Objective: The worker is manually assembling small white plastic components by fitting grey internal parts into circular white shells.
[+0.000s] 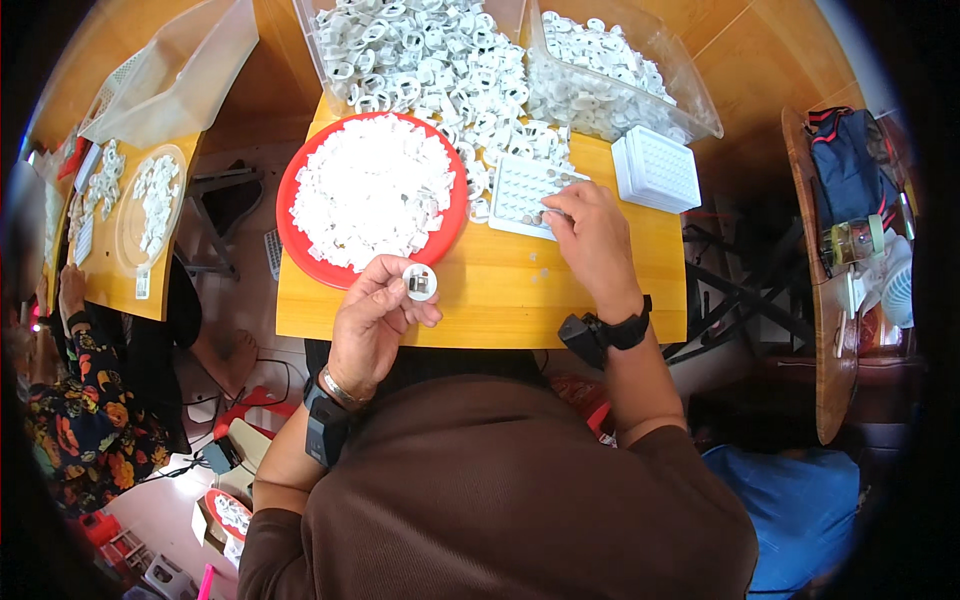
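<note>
My left hand [365,325] pinches a small round white plastic part [421,281] with a dark square opening, held above the table's near edge. Over the right end of a white tray with rows of small pockets [513,203] is my right hand [594,238], its thumb and fingertips drawn together. Some pockets at that end hold small grey discs. Whether a disc is between the right fingertips is too small to make out. Left of the tray stands a red round plate [289,236] heaped with small white pieces.
Clear bins [690,122] of white ring-shaped parts line the table's back, with more parts spilled before them. A stack of white trays [657,170] stands at the back right. At a wooden table [140,300] on the left sits another person in a flowered sleeve [95,420].
</note>
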Action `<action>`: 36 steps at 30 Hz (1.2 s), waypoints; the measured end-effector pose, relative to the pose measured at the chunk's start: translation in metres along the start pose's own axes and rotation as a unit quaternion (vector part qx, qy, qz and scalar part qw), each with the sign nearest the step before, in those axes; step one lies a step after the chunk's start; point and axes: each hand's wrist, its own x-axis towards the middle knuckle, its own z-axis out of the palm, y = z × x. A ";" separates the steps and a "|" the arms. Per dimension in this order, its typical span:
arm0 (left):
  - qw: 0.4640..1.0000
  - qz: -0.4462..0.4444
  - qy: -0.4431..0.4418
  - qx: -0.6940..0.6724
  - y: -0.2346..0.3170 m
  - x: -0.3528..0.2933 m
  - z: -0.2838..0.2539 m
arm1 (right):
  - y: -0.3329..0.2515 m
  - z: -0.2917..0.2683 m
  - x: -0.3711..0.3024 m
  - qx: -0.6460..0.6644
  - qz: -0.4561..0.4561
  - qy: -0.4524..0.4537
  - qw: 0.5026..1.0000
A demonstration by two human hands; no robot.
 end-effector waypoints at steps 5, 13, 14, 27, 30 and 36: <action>1.000 -0.005 -0.012 -0.004 -0.001 0.000 -0.001 | 0.002 0.005 0.004 -0.051 -0.020 -0.016 0.998; 1.000 -0.003 -0.011 -0.005 -0.001 -0.001 -0.001 | 0.002 0.007 0.008 -0.038 -0.045 -0.002 0.998; 1.000 -0.005 -0.011 -0.006 -0.001 -0.001 -0.001 | 0.002 0.007 0.009 -0.013 -0.050 -0.011 0.999; 0.999 -0.015 -0.025 -0.029 0.002 -0.002 -0.002 | -0.001 0.015 0.013 -0.014 -0.039 -0.012 0.999; 0.999 -0.005 -0.025 -0.046 0.004 0.000 0.004 | -0.023 0.015 0.013 0.036 -0.109 0.097 0.989; 0.998 0.027 -0.033 -0.048 0.005 0.001 0.013 | -0.091 0.020 -0.003 0.196 -0.239 0.109 0.945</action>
